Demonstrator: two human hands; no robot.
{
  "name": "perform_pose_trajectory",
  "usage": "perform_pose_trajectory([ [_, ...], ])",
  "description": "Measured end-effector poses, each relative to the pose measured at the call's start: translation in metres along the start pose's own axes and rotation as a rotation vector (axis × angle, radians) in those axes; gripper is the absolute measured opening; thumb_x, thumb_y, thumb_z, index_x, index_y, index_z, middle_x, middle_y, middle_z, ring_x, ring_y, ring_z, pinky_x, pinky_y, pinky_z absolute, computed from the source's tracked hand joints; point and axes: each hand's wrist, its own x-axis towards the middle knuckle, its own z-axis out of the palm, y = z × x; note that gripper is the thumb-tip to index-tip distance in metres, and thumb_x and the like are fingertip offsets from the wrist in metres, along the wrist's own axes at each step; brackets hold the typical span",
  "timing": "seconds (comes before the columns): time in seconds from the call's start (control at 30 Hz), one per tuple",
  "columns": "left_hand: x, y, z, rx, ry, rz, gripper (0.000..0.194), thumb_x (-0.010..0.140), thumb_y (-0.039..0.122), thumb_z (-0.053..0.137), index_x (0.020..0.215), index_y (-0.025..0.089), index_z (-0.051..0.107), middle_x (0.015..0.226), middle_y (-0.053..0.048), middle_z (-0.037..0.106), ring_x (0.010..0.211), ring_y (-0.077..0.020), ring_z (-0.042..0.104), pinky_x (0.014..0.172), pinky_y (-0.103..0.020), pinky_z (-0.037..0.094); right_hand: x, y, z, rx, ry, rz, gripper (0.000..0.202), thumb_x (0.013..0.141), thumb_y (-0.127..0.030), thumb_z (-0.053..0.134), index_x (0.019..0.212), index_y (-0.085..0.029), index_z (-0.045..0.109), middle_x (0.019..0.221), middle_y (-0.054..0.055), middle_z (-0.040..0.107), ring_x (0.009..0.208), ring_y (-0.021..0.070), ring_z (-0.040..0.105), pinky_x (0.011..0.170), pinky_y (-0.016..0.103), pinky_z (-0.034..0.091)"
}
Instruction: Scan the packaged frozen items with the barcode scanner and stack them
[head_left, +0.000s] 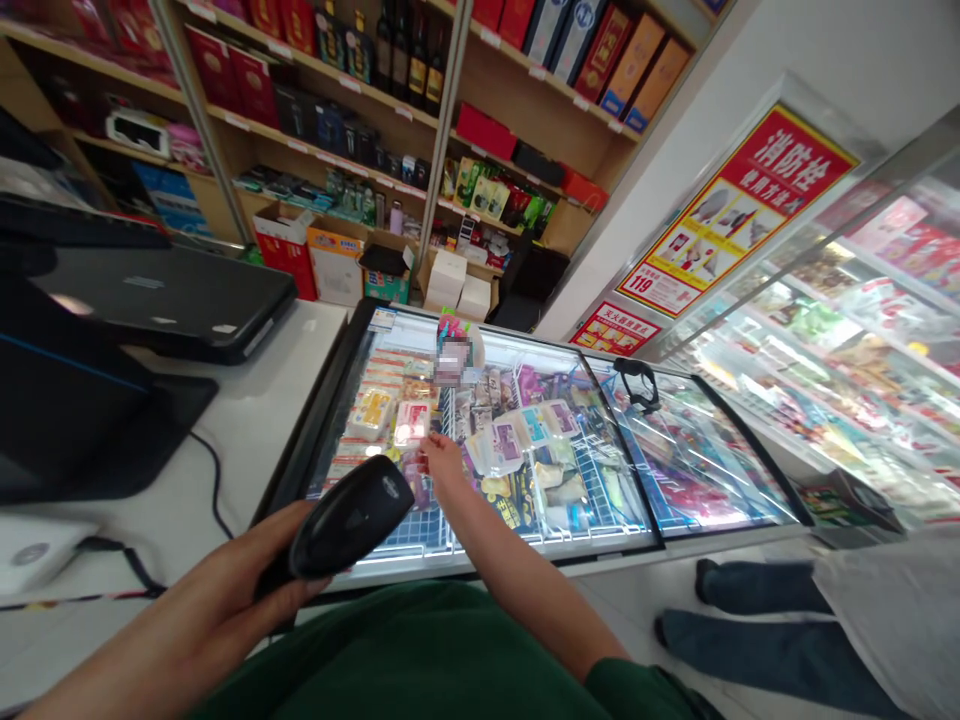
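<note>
My left hand (270,570) is wrapped round the handle of a black handheld barcode scanner (352,515), its head tilted up toward the right. Reaching over the glass top of a chest freezer (465,540), my right hand (442,462) has its fingers closed at the lower right edge of a small red-and-white packet (412,424). Just left of that lies a yellow-and-white packet (371,412). To the right, several clear packs with purple and blue labels (517,440) overlap on the glass. A small colourful item (455,350), partly blurred, stands at the freezer's back edge.
Left of the freezer is a white counter (292,350) with a black monitor stand (165,420) and a cable (217,480). Shelves of boxes and bottles (405,70) line the back. A person's legs (765,630) show at lower right. A black strap (636,385) lies on the freezer.
</note>
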Motion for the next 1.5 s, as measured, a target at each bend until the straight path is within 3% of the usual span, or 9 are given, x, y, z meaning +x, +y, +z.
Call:
perform_pose_trajectory([
  [0.1,0.007,0.014,-0.003,-0.087,-0.145,-0.011,0.057,0.091,0.047,0.055,0.143,0.025,0.047,0.143,-0.007,0.061,0.129,-0.0302,0.058,0.109,-0.038,0.047,-0.019,-0.002,-0.021,-0.002,0.021,-0.111,0.007,0.087,-0.021,0.062,0.093,-0.018,0.061,0.069,-0.004,0.062,0.053,0.0092,0.059,0.043,0.017,0.041],
  [0.37,0.003,0.022,0.009,-0.065,-0.179,-0.009,0.06,0.09,0.051,0.052,0.141,0.02,0.046,0.144,-0.012,0.057,0.13,-0.0314,0.056,0.114,-0.04,0.041,-0.063,0.001,-0.074,-0.062,0.068,-0.359,0.021,0.084,-0.033,0.064,0.1,-0.019,0.066,0.083,-0.001,0.066,0.064,0.0121,0.063,0.06,0.023,0.051],
  [0.6,0.008,0.041,0.013,-0.008,-0.248,0.029,0.058,0.091,0.047,0.05,0.139,0.014,0.047,0.14,-0.014,0.061,0.126,-0.0306,0.059,0.111,-0.039,0.044,-0.079,0.016,-0.102,-0.229,0.143,-0.53,0.027,0.087,-0.039,0.061,0.105,-0.019,0.067,0.088,0.003,0.07,0.075,0.0169,0.066,0.071,0.029,0.054],
  [0.8,0.011,0.045,0.012,-0.02,-0.238,0.051,0.057,0.09,0.044,0.053,0.14,0.015,0.049,0.14,-0.013,0.061,0.131,-0.0313,0.056,0.11,-0.038,0.045,-0.083,0.02,-0.108,-0.286,0.164,-0.573,0.027,0.088,-0.038,0.06,0.106,-0.019,0.068,0.092,0.005,0.071,0.078,0.0177,0.066,0.073,0.029,0.054],
  [1.23,0.029,0.056,0.013,-0.008,-0.226,0.08,0.054,0.091,0.043,0.054,0.137,0.014,0.054,0.136,-0.012,0.065,0.123,-0.0282,0.062,0.108,-0.034,0.046,-0.087,0.015,-0.109,-0.278,0.153,-0.582,0.026,0.088,-0.036,0.062,0.105,-0.019,0.069,0.092,0.004,0.071,0.078,0.0177,0.066,0.074,0.029,0.053],
  [1.5,0.051,0.035,0.025,-0.02,-0.275,0.073,0.059,0.088,0.048,0.06,0.136,0.014,0.055,0.133,-0.014,0.067,0.121,-0.0309,0.063,0.105,-0.039,0.049,-0.088,0.018,-0.115,-0.277,0.2,-0.593,0.025,0.088,-0.033,0.06,0.106,-0.018,0.069,0.091,0.004,0.069,0.074,0.0165,0.063,0.071,0.028,0.052],
])
